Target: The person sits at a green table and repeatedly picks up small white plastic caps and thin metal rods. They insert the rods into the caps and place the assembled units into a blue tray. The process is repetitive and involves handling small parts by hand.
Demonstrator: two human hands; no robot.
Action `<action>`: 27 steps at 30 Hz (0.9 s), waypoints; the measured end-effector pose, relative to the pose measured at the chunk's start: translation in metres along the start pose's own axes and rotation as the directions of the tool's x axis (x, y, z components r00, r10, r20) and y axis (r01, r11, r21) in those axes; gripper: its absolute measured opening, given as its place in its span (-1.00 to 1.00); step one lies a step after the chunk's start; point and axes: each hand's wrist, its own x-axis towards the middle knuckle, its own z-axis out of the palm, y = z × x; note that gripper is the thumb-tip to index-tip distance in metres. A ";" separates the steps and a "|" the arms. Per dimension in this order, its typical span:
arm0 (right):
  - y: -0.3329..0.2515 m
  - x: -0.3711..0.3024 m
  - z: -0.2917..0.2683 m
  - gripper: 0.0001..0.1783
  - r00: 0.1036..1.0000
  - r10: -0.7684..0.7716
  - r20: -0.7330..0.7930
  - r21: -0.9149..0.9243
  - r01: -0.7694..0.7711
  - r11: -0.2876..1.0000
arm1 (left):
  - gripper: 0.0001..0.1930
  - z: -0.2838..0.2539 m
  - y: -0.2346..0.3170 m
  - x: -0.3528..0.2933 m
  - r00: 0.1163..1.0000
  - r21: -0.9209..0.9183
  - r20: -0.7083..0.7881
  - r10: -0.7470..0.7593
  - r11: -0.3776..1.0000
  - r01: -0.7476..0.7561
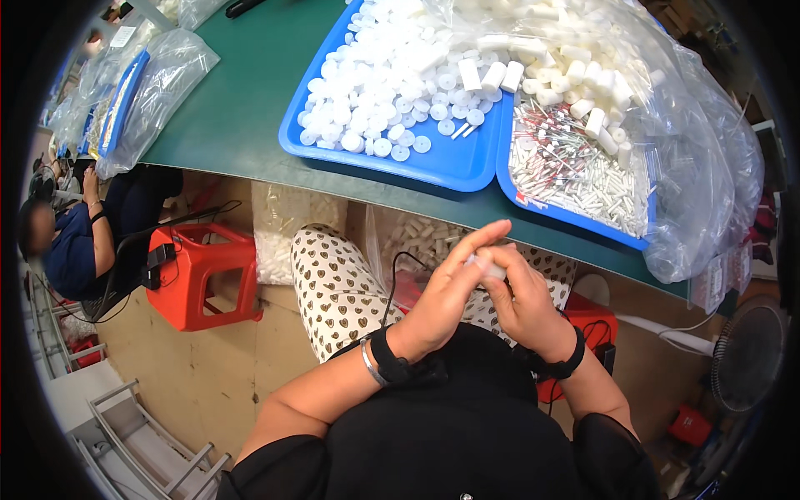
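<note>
My left hand [447, 293] and my right hand [529, 302] meet in front of my body, just off the table's near edge. Pinched between the fingers of both is a small white piece [497, 271], mostly covered, so its full shape is hidden. The left index finger stretches past it, while the right fingers curl round it. Beyond my hands, a blue tray [467, 177] carries many translucent white discs [354, 108]. Another blue tray [575, 223] beside it holds small white pins [575, 185], thin red-and-white parts [554, 137] and white foam cylinders [596, 123].
Clear plastic bags [704, 158] drape over the right tray. Under the green table [225, 125] stand bags of white parts [292, 225]. At left, a red stool [200, 275] stands near a seated person [75, 242]. A fan [748, 354] is at right.
</note>
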 end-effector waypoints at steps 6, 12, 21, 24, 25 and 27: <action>0.010 0.007 -0.007 -0.75 0.983 -0.181 0.020 -0.254 0.180 0.950 | -0.43 -0.006 0.003 0.000 0.983 -0.363 0.016 -0.180 0.915 0.174; 0.006 0.003 -0.012 -0.78 0.984 -0.120 0.132 -0.225 0.148 0.963 | -0.43 -0.006 -0.007 -0.007 0.983 -0.357 0.068 -0.170 0.916 0.183; -0.004 0.003 0.014 -0.76 0.997 0.068 -0.022 -0.094 -0.069 0.993 | -0.40 -0.008 -0.005 -0.005 0.976 -0.419 -0.030 -0.218 0.889 0.185; -0.002 0.001 0.010 -0.76 1.000 0.019 0.018 -0.170 -0.016 0.985 | -0.39 -0.011 0.000 -0.006 0.974 -0.341 -0.037 -0.224 0.919 0.199; 0.002 -0.001 0.009 -0.76 0.999 -0.007 0.044 -0.226 0.016 0.974 | -0.38 -0.010 -0.002 -0.007 0.971 -0.313 -0.051 -0.233 0.927 0.206; 0.006 -0.005 0.013 -0.77 0.998 -0.036 0.053 -0.278 0.050 0.959 | -0.36 -0.008 -0.015 -0.009 0.982 -0.294 -0.063 -0.180 0.943 0.154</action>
